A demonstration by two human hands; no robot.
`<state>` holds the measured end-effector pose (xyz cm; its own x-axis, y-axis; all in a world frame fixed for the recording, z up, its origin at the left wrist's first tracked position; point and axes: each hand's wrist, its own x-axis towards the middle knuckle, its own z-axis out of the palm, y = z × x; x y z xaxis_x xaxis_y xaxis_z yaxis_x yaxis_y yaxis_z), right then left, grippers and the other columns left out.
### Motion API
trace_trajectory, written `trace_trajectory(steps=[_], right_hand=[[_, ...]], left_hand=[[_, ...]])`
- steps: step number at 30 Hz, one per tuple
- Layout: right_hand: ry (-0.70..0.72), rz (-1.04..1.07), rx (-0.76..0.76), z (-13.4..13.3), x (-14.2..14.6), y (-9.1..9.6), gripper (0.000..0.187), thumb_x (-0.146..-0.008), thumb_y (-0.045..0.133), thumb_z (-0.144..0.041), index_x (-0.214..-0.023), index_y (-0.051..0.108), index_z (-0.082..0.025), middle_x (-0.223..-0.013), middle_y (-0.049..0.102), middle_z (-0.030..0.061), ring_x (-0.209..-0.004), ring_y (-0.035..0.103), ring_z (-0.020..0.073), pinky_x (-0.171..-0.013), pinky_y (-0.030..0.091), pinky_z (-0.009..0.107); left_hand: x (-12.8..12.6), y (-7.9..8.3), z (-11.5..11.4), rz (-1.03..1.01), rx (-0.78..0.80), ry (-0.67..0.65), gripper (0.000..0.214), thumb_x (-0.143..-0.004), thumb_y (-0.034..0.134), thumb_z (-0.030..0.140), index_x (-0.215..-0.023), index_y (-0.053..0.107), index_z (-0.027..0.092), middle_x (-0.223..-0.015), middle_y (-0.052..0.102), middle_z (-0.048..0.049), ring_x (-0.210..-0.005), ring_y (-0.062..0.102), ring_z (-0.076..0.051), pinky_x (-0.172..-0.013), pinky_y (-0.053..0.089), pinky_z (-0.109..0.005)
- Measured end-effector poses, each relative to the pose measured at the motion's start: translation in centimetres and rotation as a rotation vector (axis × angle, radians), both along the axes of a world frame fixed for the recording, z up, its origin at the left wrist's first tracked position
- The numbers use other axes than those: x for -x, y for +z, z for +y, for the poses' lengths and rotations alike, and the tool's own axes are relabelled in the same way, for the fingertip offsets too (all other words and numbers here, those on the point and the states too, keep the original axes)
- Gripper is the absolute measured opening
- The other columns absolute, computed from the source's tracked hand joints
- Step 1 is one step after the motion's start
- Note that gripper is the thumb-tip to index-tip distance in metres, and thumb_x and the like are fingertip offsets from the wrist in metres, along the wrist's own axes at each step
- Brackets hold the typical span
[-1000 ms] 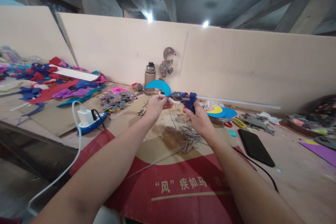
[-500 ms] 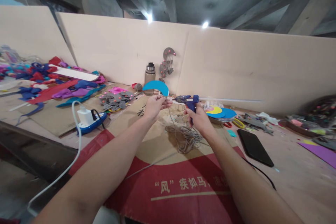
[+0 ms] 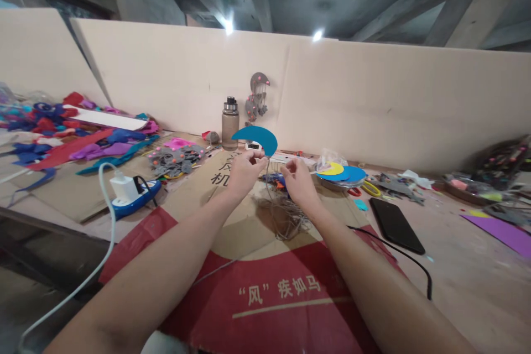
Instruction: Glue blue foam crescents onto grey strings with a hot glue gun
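Observation:
My left hand point(image 3: 248, 174) pinches the lower tip of a blue crescent-shaped cutout point(image 3: 259, 138), held up above the cardboard. A grey cord point(image 3: 267, 185) runs down from those fingertips to a loose tangle of cord point(image 3: 290, 215). My right hand point(image 3: 301, 182) is just to the right, apart from the crescent, with thumb and fingers drawn together; whether anything is between them I cannot make out. Behind and below it lies a blue glue gun point(image 3: 274, 178), partly hidden by the hand.
A printed cardboard sheet point(image 3: 199, 204) covers the table's middle. Around it are a bottle point(image 3: 230, 124), a power strip point(image 3: 136, 204) with a white cable, fabric scraps point(image 3: 95, 144), a dish of blue and yellow cutouts point(image 3: 346, 175), scissors point(image 3: 370, 188) and a black phone point(image 3: 396, 225).
My right hand has let go of the glue gun, which now lies on the cardboard. The blue crescent has turned slightly and stays in my left hand. The view has shifted a little.

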<state>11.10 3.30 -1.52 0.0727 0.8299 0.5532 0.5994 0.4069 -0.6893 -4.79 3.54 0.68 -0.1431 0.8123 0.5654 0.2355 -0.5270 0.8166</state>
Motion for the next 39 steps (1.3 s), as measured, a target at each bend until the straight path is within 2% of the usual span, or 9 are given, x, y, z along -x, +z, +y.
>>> trace_trajectory(steps=[3, 5, 7, 9, 13, 18, 21, 28, 39], right_hand=[[0.365, 0.373, 0.101, -1.0, 1.8, 0.8, 0.034, -0.080, 0.053, -0.047, -0.102, 0.044, -0.023, -0.092, 0.061, 0.0027, -0.081, 0.060, 0.0153, -0.080, 0.048, 0.034], [0.430, 0.500, 0.194, -1.3, 2.6, 0.9, 0.038, -0.078, 0.057, -0.048, -0.104, 0.043, -0.024, -0.079, 0.058, -0.0025, -0.065, 0.057, 0.0124, -0.068, 0.048, 0.029], [0.373, 0.510, 0.206, -1.3, 2.7, 0.9, 0.034, -0.077, 0.058, -0.048, -0.099, 0.047, -0.024, -0.071, 0.054, -0.0050, -0.056, 0.050, 0.0105, -0.057, 0.044, 0.025], [0.293, 0.462, 0.141, -1.2, 2.3, 1.1, 0.027, -0.077, 0.059, -0.045, -0.090, 0.052, -0.022, -0.069, 0.051, -0.0046, -0.056, 0.045, 0.0098, -0.052, 0.039, 0.022], [0.217, 0.364, 0.024, -1.1, 1.3, 1.5, 0.022, -0.078, 0.059, -0.040, -0.079, 0.058, -0.019, -0.066, 0.050, -0.0035, -0.058, 0.040, 0.0102, -0.054, 0.035, 0.023], [0.161, 0.380, -0.014, -1.0, 1.0, 1.5, 0.023, -0.077, 0.061, -0.041, -0.079, 0.061, -0.018, -0.066, 0.047, -0.0034, -0.060, 0.038, 0.0105, -0.056, 0.034, 0.023], [0.167, 0.391, -0.002, -1.1, 1.0, 1.5, 0.023, -0.076, 0.061, -0.042, -0.076, 0.060, -0.019, -0.065, 0.045, -0.0033, -0.059, 0.036, 0.0106, -0.054, 0.033, 0.023], [0.176, 0.459, 0.037, -1.4, 1.0, 1.8, 0.025, -0.073, 0.063, -0.043, -0.074, 0.061, -0.018, -0.061, 0.044, -0.0039, -0.056, 0.034, 0.0096, -0.051, 0.030, 0.022], [0.337, 0.669, 0.150, -2.3, 1.2, 2.8, 0.023, -0.065, 0.069, -0.039, -0.066, 0.061, -0.018, -0.063, 0.057, -0.0032, -0.052, 0.038, 0.0071, -0.052, 0.032, 0.022]], left_hand=[[-0.2, 0.0, -0.3, 0.033, -0.031, 0.025, 0.009, -0.070, 0.067, 0.018, -0.078, 0.071, 0.018, -0.068, 0.063, 0.0017, -0.061, 0.050, -0.011, -0.065, 0.038, -0.022], [-0.3, 0.1, -0.6, 0.023, -0.027, -0.008, 0.008, -0.070, 0.066, 0.019, -0.077, 0.070, 0.018, -0.072, 0.065, 0.0007, -0.064, 0.052, -0.011, -0.067, 0.039, -0.022], [-0.4, 0.1, -0.8, 0.005, -0.016, -0.064, 0.006, -0.073, 0.064, 0.021, -0.075, 0.068, 0.017, -0.072, 0.063, 0.0009, -0.065, 0.052, -0.011, -0.067, 0.039, -0.022], [-0.5, 0.1, -0.8, -0.025, 0.001, -0.134, 0.008, -0.075, 0.062, 0.023, -0.070, 0.064, 0.017, -0.066, 0.059, 0.0022, -0.062, 0.049, -0.010, -0.062, 0.037, -0.022], [-0.7, -0.2, -0.5, -0.122, 0.074, -0.291, 0.013, -0.077, 0.062, 0.025, -0.067, 0.060, 0.017, -0.056, 0.048, 0.0048, -0.050, 0.040, -0.008, -0.051, 0.031, -0.021], [-1.0, -0.5, -0.4, -0.213, 0.137, -0.383, 0.011, -0.074, 0.065, 0.025, -0.068, 0.062, 0.017, -0.061, 0.058, 0.0018, -0.050, 0.043, -0.007, -0.051, 0.035, -0.021], [-1.2, -0.4, -0.6, -0.268, 0.182, -0.396, 0.010, -0.072, 0.067, 0.025, -0.070, 0.063, 0.016, -0.067, 0.062, -0.0008, -0.052, 0.045, -0.007, -0.050, 0.036, -0.021], [-1.4, -0.1, -1.0, -0.352, 0.226, -0.454, 0.014, -0.067, 0.071, 0.025, -0.069, 0.062, 0.014, -0.066, 0.061, -0.0006, -0.052, 0.046, -0.006, -0.050, 0.035, -0.019], [-1.4, 0.5, -1.3, -0.472, 0.344, -0.604, 0.015, -0.066, 0.074, 0.020, -0.070, 0.062, 0.011, -0.065, 0.062, -0.0013, -0.051, 0.047, -0.005, -0.051, 0.037, -0.019]])
